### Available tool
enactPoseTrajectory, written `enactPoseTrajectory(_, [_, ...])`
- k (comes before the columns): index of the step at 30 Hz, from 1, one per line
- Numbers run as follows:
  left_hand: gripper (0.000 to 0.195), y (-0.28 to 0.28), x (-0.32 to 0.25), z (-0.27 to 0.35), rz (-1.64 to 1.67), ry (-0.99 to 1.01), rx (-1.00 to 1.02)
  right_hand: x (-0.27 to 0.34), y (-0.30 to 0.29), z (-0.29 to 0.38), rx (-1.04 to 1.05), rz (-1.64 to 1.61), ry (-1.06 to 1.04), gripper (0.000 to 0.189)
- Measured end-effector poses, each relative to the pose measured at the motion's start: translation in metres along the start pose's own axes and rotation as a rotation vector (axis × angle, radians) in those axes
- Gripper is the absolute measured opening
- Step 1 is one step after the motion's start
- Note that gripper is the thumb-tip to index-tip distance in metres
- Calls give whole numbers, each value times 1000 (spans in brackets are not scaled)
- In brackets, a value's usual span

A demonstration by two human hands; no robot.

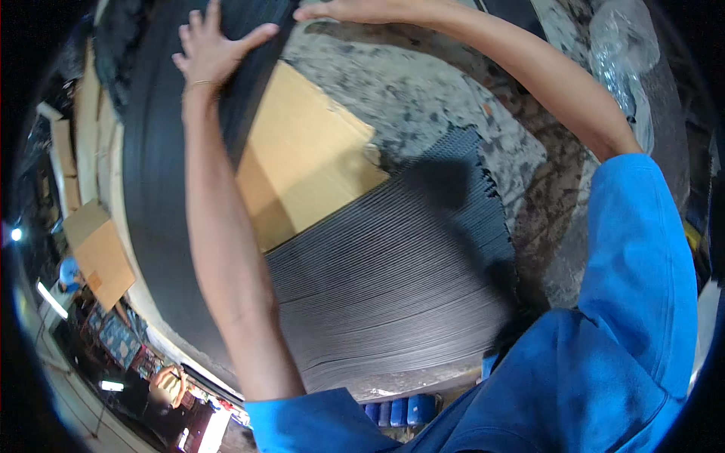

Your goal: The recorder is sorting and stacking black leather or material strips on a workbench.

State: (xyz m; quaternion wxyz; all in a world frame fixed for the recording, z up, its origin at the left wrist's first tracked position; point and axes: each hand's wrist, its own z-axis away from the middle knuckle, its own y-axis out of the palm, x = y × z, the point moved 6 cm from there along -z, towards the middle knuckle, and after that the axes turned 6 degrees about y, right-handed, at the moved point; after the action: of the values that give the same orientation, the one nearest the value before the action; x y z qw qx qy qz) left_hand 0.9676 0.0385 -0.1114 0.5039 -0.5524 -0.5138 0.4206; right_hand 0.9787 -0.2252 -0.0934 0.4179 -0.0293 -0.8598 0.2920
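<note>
My left hand (212, 54) lies with fingers spread on a smooth black sheet (161, 187), which looks like rubber. My right hand (334, 10) is at the top edge of the view, partly cut off. Its fingertip meets or nearly meets the right edge of the black sheet; whether it pinches it is hidden. A flat piece of brown cardboard (306, 153) lies just right of the black sheet. Below the cardboard, nearer my body, is a large stack of thin dark sheets (385, 283) with its layered edges showing.
A stained, mottled surface (391, 85) spreads to the right. Clear plastic wrap (623, 56) is bunched at the upper right. Blue containers (408, 410) stand below the stack. A cardboard flap (105, 260) sticks up at left; another person (168, 385) is at lower left.
</note>
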Motion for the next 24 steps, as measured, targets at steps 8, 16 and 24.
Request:
enactPoseTrajectory(8, [118,-35,-40,1,184,-189,156,65,-83,137,918,-288,196,25])
enactPoseTrajectory(16, [115,-32,-39,2,170,-197,122,51,-90,145,1061,-438,373,30])
enactPoseTrajectory(24, [113,-36,-42,2,159,-208,114,56,-86,145,980,-313,181,33])
